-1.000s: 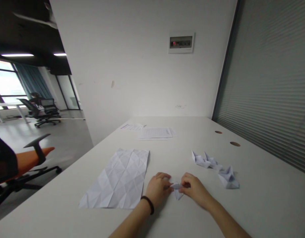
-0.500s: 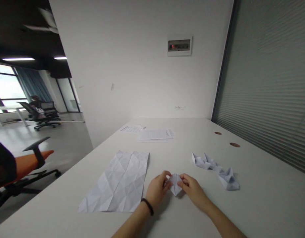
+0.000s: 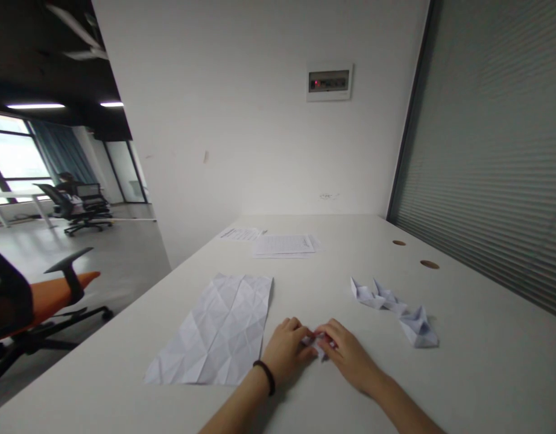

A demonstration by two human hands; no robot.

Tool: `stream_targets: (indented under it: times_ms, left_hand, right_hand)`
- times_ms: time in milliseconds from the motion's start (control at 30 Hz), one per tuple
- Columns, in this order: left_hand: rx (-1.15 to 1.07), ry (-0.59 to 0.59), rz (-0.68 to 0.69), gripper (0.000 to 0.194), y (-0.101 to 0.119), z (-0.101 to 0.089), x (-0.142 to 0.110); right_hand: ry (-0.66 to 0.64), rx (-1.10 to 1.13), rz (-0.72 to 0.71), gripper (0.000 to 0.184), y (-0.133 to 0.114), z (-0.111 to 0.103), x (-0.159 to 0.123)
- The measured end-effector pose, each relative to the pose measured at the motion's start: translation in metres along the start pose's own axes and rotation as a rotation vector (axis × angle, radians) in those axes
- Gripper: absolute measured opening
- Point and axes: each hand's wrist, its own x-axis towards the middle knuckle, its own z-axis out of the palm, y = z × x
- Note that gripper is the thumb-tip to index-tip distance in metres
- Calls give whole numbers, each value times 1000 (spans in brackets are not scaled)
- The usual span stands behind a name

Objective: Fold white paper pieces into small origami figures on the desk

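Note:
Between my two hands is a small piece of folded white paper [image 3: 321, 349], mostly covered by my fingers. My left hand [image 3: 287, 348], with a dark band on the wrist, pinches its left side. On its other side my right hand [image 3: 344, 349] grips it, the fingertips of both hands close together at the top. Left of my hands a creased white paper sheet [image 3: 224, 328] lies spread on the table. To the right lie folded paper shapes, a larger one [image 3: 419, 328] nearer me and smaller pointed ones [image 3: 377, 296] behind it.
The white table [image 3: 350, 253] runs back to a wall, with printed sheets [image 3: 282, 245] near its far end and round holes [image 3: 429, 264] along the right edge. An orange chair [image 3: 56, 295] stands at the left. A person [image 3: 67, 184] sits far behind it.
My hands have drawn closer together around the folded paper. Its diamond-shaped face showed before and is now mostly covered by my fingers.

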Motion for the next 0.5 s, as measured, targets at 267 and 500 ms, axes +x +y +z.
stream_targets:
  times_ms: [267,500]
  left_hand:
    - [-276,127,-92,25,7,8,4]
    - [-437,263,-166,37,17,20,10]
  right_hand:
    - [25,-15,1,21,-2,-6,2]
    - [132,52,86,16,-11,8,4]
